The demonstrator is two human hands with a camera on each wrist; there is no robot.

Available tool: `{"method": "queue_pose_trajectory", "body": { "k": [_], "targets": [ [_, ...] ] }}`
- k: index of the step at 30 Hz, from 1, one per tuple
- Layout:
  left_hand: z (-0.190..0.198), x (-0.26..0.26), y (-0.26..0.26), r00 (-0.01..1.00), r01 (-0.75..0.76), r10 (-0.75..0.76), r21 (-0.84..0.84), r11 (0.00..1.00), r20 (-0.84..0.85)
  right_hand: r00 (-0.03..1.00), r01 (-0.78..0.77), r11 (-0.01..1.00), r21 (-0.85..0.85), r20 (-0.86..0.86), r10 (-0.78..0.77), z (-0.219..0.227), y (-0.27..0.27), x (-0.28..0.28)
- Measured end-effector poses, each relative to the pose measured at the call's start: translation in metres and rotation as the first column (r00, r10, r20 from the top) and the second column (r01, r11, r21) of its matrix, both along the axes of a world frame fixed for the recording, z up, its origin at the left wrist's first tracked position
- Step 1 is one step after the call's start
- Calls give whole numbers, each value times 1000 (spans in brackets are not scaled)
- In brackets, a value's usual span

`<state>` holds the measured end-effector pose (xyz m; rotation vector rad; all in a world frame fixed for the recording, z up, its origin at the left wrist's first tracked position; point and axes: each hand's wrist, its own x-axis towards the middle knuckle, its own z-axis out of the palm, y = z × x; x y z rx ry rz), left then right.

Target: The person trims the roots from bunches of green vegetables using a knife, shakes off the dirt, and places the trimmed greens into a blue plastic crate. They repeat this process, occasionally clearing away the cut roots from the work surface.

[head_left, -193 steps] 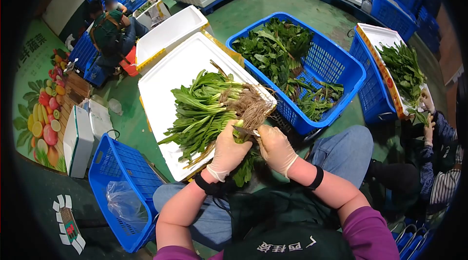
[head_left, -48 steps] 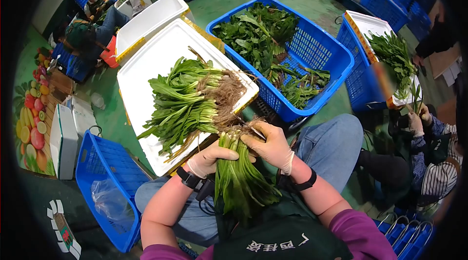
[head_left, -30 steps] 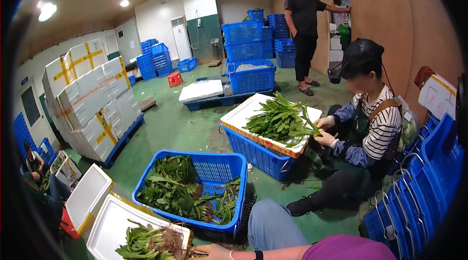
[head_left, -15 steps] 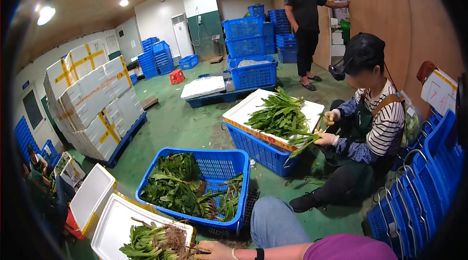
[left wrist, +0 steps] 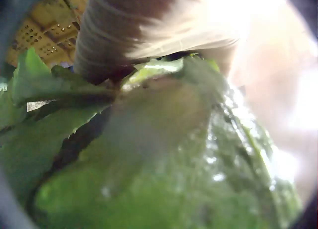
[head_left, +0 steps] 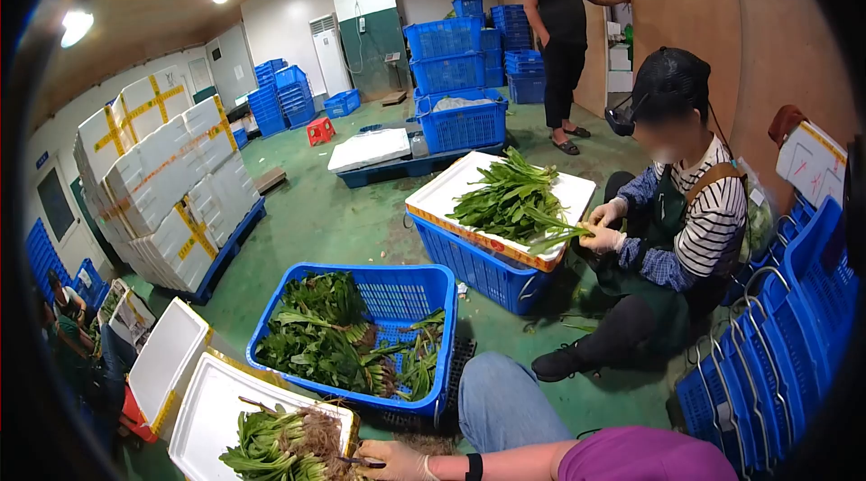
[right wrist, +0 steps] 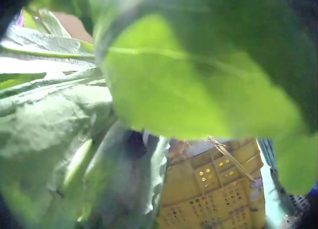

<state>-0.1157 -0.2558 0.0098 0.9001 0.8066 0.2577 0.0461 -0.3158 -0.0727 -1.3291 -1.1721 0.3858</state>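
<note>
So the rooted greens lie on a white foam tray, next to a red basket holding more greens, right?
Not red: the head view shows a blue basket holding more greens, next to the white foam tray where rooted greens lie.

Round lights [head_left: 78, 28] shine above a green floor [head_left: 361, 219] and brown wall [head_left: 690, 21].

The leaves [left wrist: 218, 154] look glossy, the crate [head_left: 410, 290] plastic.

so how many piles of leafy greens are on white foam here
2: a rooted green pile at the head view's lower left, by the gloved right hand; a leafy green pile above the rectangular blue plastic crate. Others at far left may be hidden.
</note>
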Motion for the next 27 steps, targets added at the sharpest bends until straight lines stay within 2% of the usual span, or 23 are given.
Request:
{"method": "queue_pose_trajectory", "body": {
  "k": [2, 3, 6, 8, 12, 14, 18, 20, 25, 27],
  "targets": [
    [0, 0, 1, 1000, -1, 0, -20, 1000, -20, 990, -3, 984, -176, 135, 27, -16, 4, 2],
    [0, -1, 2, 999, -5, 4, -26, 1000, -39, 991, -4, 984, -179, 128, 28, -18, 4, 2],
    [0, -2, 3, 999, -18, 16, -43, 999, -44, 992, -53, 987, -155, 101, 69, -26, 8, 2],
    [0, -2, 4, 999, -24, 23, -53, 998, -25, 996, -66, 995, -74, 50, 69, -30, 13, 3],
    [-2, -2, 5, 999, -3, 1, -65, 998, -34, 993, -114, 982, -148, -2, 115, -19, 9, 3],
    [-3, -1, 5, 1000, -17, 15, -81, 997, -25, 998, -61, 998, -35, 6, 61, -22, 10, 3],
    [-6, -1, 6, 999, -49, 48, -108, 993, -11, 997, -62, 996, -65, -49, 59, -16, 8, 0],
    [-8, -2, 6, 998, -55, 54, -115, 992, -9, 998, 7, 999, -44, -56, -10, -12, 5, -2],
    [-15, 0, 3, 996, 87, -87, -17, 996, 4, 997, 27, 1000, 3, -78, -26, -22, 9, -5],
    [-19, 0, 4, 996, 73, -76, -49, 996, -53, 995, 18, 1000, -11, -94, -19, -27, 9, -7]
  ]
}}
